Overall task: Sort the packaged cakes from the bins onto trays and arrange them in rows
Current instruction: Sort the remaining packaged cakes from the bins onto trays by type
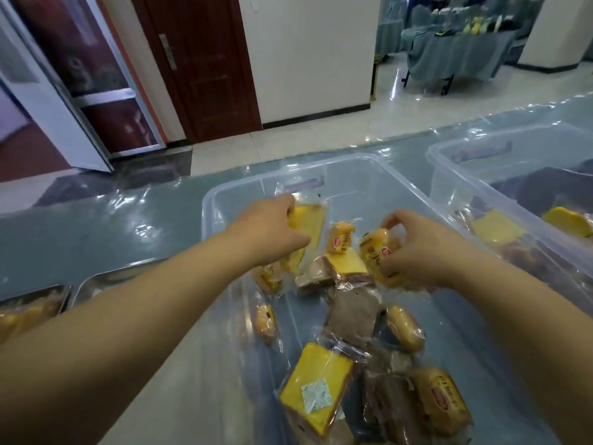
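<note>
1. Yellow and brown wrapped cakes [316,380] lie jumbled at the near end of the clear bin [288,175], still unsorted.
2. A tray [65,290] waits left on the desk [80,226], some packs already in it, handy for the drop-off.
3. The left grip [266,232] curls round a yellow slab cake [309,223] over the bin.
4. The right grip [420,248] pinches a small round cake [377,252]; one per hand, likely to save trips.
5. Beyond to the right, a second bin [449,149] holds more.

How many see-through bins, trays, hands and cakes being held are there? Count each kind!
Clear bins: 2
Metal trays: 2
Hands, left hand and right hand: 2
Cakes being held, yellow slice and round bun: 2
Total: 8
</note>
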